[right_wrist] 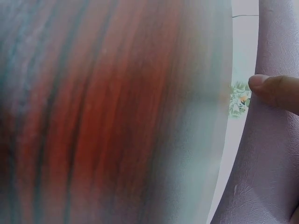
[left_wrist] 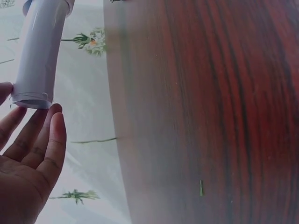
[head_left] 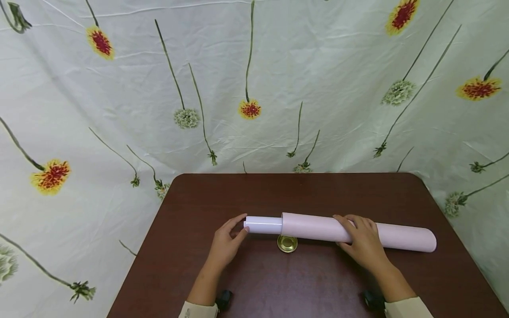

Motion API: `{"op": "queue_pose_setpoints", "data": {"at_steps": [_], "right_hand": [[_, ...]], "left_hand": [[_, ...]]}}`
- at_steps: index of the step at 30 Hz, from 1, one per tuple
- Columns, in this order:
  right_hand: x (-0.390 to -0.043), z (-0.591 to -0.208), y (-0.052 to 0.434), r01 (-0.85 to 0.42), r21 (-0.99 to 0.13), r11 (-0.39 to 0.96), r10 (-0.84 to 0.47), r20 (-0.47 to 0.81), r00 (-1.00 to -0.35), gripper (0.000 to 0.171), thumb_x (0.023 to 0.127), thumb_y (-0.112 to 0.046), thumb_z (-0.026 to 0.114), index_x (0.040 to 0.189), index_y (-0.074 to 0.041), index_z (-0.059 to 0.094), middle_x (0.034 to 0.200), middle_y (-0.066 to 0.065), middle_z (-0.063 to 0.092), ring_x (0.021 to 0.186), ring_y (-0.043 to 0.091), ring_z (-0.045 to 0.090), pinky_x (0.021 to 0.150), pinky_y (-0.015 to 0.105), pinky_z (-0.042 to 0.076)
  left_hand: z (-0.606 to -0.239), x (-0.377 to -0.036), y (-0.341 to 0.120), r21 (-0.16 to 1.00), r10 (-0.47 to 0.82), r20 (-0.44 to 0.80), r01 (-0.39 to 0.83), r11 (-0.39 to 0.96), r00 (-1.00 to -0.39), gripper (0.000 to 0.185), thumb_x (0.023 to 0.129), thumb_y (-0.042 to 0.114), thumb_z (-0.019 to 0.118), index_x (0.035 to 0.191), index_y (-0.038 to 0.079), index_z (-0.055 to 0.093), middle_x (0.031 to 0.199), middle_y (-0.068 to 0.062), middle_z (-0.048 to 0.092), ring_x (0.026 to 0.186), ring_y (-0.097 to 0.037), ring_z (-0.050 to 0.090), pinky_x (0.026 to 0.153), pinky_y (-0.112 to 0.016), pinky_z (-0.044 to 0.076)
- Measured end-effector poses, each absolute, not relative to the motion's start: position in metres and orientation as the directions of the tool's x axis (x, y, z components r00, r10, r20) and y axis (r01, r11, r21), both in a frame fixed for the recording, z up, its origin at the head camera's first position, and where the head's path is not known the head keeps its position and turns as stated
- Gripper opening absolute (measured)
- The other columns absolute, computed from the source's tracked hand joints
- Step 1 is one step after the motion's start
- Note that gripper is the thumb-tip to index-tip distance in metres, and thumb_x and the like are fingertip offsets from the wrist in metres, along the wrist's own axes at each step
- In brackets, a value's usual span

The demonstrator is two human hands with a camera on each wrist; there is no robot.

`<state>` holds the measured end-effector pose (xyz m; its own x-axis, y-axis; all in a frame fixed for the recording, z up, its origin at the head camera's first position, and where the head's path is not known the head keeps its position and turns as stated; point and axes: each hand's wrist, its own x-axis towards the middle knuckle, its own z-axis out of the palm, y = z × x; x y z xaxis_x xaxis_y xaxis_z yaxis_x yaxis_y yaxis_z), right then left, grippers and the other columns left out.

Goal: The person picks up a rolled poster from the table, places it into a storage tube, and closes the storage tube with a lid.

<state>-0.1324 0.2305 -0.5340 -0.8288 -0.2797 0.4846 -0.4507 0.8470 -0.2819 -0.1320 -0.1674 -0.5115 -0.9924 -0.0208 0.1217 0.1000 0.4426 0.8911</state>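
Brown table (head_left: 397, 207) bears long pale-pink roll (head_left: 318, 227), white inner tube (head_left: 263, 225) protruding.

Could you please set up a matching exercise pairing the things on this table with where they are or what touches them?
Things:
1. pink roll
2. white inner tube
3. gold lid
4. table

States:
A. dark reddish wood
B. right hand rests on it
C. lies in front of the roll
D. left hand touches its end

Pairs: 1-B, 2-D, 3-C, 4-A
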Motion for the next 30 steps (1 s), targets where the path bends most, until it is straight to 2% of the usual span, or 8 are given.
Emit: {"op": "queue_pose_setpoints", "data": {"at_steps": [9,16,23,30], "right_hand": [[-0.1323,-0.5342,0.2281,-0.446,-0.29,0.847,-0.279,0.471,-0.837,0.089,0.058,-0.014,0.098,0.138,-0.021,0.059,0.117,0.013,0.061,0.111,0.039,0.057,0.098,0.059,0.032],[-0.1325,-0.5352,0.2267,-0.446,-0.291,0.846,-0.28,0.469,-0.837,0.09,0.057,-0.015,0.098,0.138,-0.022,0.058,0.117,0.012,0.062,0.111,0.038,0.058,0.099,0.059,0.033],[-0.1322,-0.5345,0.2253,-0.449,-0.29,0.845,-0.286,0.466,-0.837,0.09,0.058,-0.015,0.098,0.138,-0.022,0.058,0.118,0.012,0.061,0.111,0.038,0.058,0.099,0.059,0.033],[-0.131,-0.5339,0.2232,-0.445,-0.298,0.844,-0.284,0.455,-0.844,0.089,0.059,-0.015,0.097,0.139,-0.022,0.058,0.118,0.012,0.062,0.112,0.038,0.057,0.099,0.059,0.032]], "left_hand": [[-0.5115,-0.1327,-0.164,0.907,0.029,0.119,0.12,0.403,-0.993,0.039,0.094,0.017,0.073,0.133,0.018,0.067,0.125,-0.006,0.069,0.109,-0.021,0.069,0.082,-0.021,0.057],[-0.5132,-0.1327,-0.1619,0.916,0.062,0.103,0.119,0.383,-0.993,0.039,0.095,0.017,0.071,0.134,0.016,0.066,0.127,-0.004,0.068,0.114,-0.022,0.068,0.085,-0.021,0.056],[-0.5126,-0.1329,-0.1601,0.913,0.066,0.093,0.111,0.394,-0.994,0.039,0.096,0.017,0.071,0.134,0.022,0.066,0.129,-0.001,0.066,0.117,-0.019,0.066,0.087,-0.022,0.056],[-0.5131,-0.1327,-0.1596,0.916,0.079,0.1,0.123,0.381,-0.992,0.04,0.095,0.015,0.071,0.135,0.016,0.065,0.128,-0.003,0.066,0.116,-0.021,0.066,0.086,-0.023,0.057]]}}
